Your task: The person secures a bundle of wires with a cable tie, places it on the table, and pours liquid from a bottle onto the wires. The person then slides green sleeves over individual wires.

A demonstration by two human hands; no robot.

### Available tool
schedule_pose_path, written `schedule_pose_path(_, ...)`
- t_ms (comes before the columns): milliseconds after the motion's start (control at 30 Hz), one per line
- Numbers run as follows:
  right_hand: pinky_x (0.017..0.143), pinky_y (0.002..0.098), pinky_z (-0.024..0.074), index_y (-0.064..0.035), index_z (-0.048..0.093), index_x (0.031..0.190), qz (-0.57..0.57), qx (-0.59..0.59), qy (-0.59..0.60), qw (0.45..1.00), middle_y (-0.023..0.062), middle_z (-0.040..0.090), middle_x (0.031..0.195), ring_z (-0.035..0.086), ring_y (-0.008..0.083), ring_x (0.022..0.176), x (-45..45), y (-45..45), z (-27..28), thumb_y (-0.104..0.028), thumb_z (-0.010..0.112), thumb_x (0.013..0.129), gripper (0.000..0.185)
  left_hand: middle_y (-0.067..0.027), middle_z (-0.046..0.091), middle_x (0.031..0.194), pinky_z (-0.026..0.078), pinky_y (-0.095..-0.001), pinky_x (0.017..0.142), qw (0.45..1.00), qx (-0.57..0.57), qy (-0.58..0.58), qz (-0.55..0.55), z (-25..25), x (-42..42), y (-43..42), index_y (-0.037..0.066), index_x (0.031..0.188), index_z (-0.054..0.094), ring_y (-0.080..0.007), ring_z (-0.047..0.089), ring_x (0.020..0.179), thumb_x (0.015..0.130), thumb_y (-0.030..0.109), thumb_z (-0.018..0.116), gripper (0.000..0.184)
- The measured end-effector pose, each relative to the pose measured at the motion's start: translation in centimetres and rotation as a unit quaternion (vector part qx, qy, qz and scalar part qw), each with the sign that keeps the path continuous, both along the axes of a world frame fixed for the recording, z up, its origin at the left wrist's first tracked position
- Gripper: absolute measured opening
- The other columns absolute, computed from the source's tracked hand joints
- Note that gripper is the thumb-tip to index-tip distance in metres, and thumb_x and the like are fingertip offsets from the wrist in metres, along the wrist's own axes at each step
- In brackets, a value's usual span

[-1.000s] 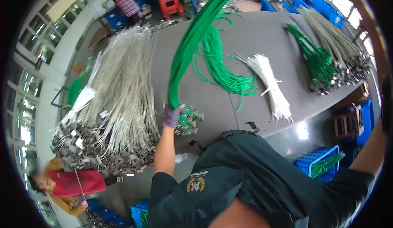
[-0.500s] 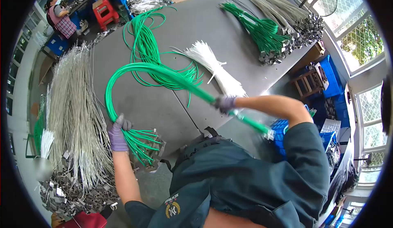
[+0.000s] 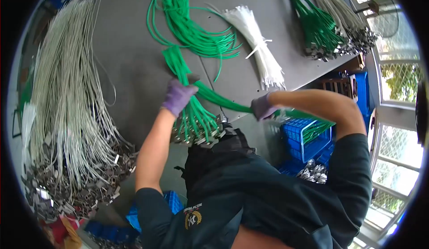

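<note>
My left hand [image 3: 178, 96], in a purple-grey glove, is closed around a bundle of green cables [image 3: 223, 102] near the table's front edge. Below it, the cable ends with small metal pieces [image 3: 201, 133] fan out. The bundle folds back above my left hand and runs right to my right hand [image 3: 262, 107], also gloved and wrapped around it. Past the right hand, the far part of the bundle hangs toward a blue crate and is partly hidden by my forearm. Looser green cables [image 3: 196, 37] lie just beyond, beside a bunch of white plastic ties [image 3: 254, 41].
A tall pile of grey cables [image 3: 73, 75] with metal ends fills the left side. Tied dark green cables [image 3: 319, 28] and grey cables [image 3: 339, 14] lie at the far right. A blue crate [image 3: 292, 137] holding green strands stands below the table's right edge.
My left hand has moved right and up, carrying the cable ends toward the middle. The wide loop has drawn into a tight fold. My right hand moved slightly right; the view has shifted.
</note>
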State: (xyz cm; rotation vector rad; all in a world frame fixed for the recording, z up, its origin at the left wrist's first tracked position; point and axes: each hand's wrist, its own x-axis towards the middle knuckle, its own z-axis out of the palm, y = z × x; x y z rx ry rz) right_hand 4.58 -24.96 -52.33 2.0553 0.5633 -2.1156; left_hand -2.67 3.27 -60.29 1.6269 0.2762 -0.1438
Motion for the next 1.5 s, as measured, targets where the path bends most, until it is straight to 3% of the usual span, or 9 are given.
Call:
schedule_pose_path(233, 0.053, 0.0365, 0.0505, 0.0009, 0.061, 0.064, 0.455, 0.000, -0.136, 0.880, 0.0147, 0.063, 0.066, 0.063, 0.0235, 0.060, 7.9, 9.9, 10.1, -0.004, 0.048, 0.069, 0.015, -0.0077, 0.064, 0.077, 0.048, -0.0296, 0.063, 0.999, 0.004, -0.011, 0.036, -2.7, 1.2, -2.3, 0.002, 0.096, 0.063, -0.0165, 0.060, 0.067, 0.064, 0.002, 0.058, 0.032)
schedule_pose_path(433, 0.066, 0.0378, 0.0507, -0.0090, 0.065, 0.075, 0.694, 0.018, -0.282, 0.662, 0.0116, 0.065, 0.076, 0.063, 0.0308, 0.074, 11.8, 22.3, 14.0, -0.014, 0.060, 0.073, 0.007, -0.0057, 0.064, 0.078, 0.049, -0.0300, 0.063, 0.996, -0.011, -0.073, 0.052, -3.2, 1.8, -1.8, 0.004, 0.103, 0.063, -0.0146, 0.059, 0.068, 0.061, 0.001, 0.059, 0.043)
schedule_pose_path(500, 0.070, 0.0348, 0.0499, -0.0119, 0.064, 0.073, 0.660, -0.018, -0.332, 0.674, 0.0081, 0.065, 0.079, 0.062, 0.0274, 0.081, 12.0, 26.5, 13.5, -0.011, 0.059, 0.072, 0.006, -0.0090, 0.063, 0.074, 0.049, -0.0334, 0.061, 0.999, -0.029, 0.003, 0.027, -1.0, 1.4, -0.8, 0.002, 0.101, 0.061, -0.0190, 0.059, 0.065, 0.059, 0.004, 0.062, 0.042)
schedule_pose_path(533, 0.066, 0.0339, 0.0514, -0.0116, 0.064, 0.074, 0.718, 0.066, -0.441, 0.535, 0.0065, 0.066, 0.077, 0.064, 0.0240, 0.077, 11.5, 26.9, 13.5, -0.013, 0.058, 0.074, 0.006, -0.0090, 0.063, 0.074, 0.049, -0.0334, 0.061, 0.999, -0.034, 0.000, 0.034, -1.3, 1.5, -0.6, 0.002, 0.101, 0.061, -0.0190, 0.059, 0.065, 0.059, 0.004, 0.062, 0.042)
schedule_pose_path(633, 0.068, 0.0324, 0.0529, -0.0140, 0.067, 0.074, 0.715, 0.172, -0.544, 0.404, 0.0045, 0.068, 0.080, 0.066, 0.0220, 0.080, 11.9, 30.8, 12.6, -0.012, 0.059, 0.074, 0.009, -0.0142, 0.061, 0.070, 0.048, -0.0370, 0.059, 0.998, 0.048, 0.002, 0.033, -1.8, 1.6, 0.4, 0.001, 0.093, 0.058, -0.0252, 0.059, 0.062, 0.058, 0.007, 0.065, 0.037)
schedule_pose_path(867, 0.105, 0.0424, 0.0275, -0.0168, 0.067, 0.094, 0.685, 0.169, -0.471, 0.529, 0.0129, 0.063, 0.103, 0.053, 0.0254, 0.111, 20.9, 38.4, 2.3, -0.023, 0.057, 0.078, 0.020, -0.0149, 0.058, 0.062, 0.047, -0.0389, 0.057, 0.997, -0.003, -0.012, 0.070, -1.6, 2.0, 2.2, 0.000, 0.078, 0.056, -0.0287, 0.058, 0.058, 0.058, 0.006, 0.063, 0.022)
schedule_pose_path(1033, 0.083, 0.0325, 0.0433, -0.0178, 0.064, 0.077, 0.712, 0.231, -0.472, 0.466, -0.0003, 0.061, 0.090, 0.056, 0.0199, 0.095, 25.3, 39.6, -7.9, -0.016, 0.060, 0.072, 0.006, -0.0221, 0.059, 0.074, 0.045, -0.0440, 0.068, 0.989, -0.053, -0.082, 0.107, -2.1, 2.1, 2.8, 0.002, 0.085, 0.055, -0.0399, 0.057, 0.076, 0.066, 0.008, 0.056, 0.021)
schedule_pose_path(1267, 0.074, 0.0324, 0.0484, -0.0110, 0.064, 0.082, 0.668, 0.179, -0.418, 0.590, 0.0049, 0.062, 0.088, 0.060, 0.0248, 0.088, 23.8, 38.6, -11.4, -0.007, 0.058, 0.075, 0.010, -0.0208, 0.060, 0.081, 0.046, -0.0419, 0.072, 0.983, -0.067, -0.133, 0.106, -3.7, 2.3, 2.4, 0.003, 0.093, 0.055, -0.0387, 0.057, 0.078, 0.065, 0.005, 0.055, 0.028)
schedule_pose_path(1500, 0.081, 0.0397, 0.0461, -0.0144, 0.065, 0.077, 0.402, 0.388, -0.493, 0.667, 0.0091, 0.063, 0.087, 0.059, 0.0287, 0.090, 22.1, 36.5, -5.4, -0.009, 0.057, 0.071, 0.011, -0.0069, 0.058, 0.072, 0.046, -0.0343, 0.062, 0.985, -0.136, -0.045, 0.100, 0.6, 0.3, 3.7, 0.001, 0.089, 0.055, -0.0183, 0.055, 0.066, 0.069, 0.011, 0.066, 0.025)
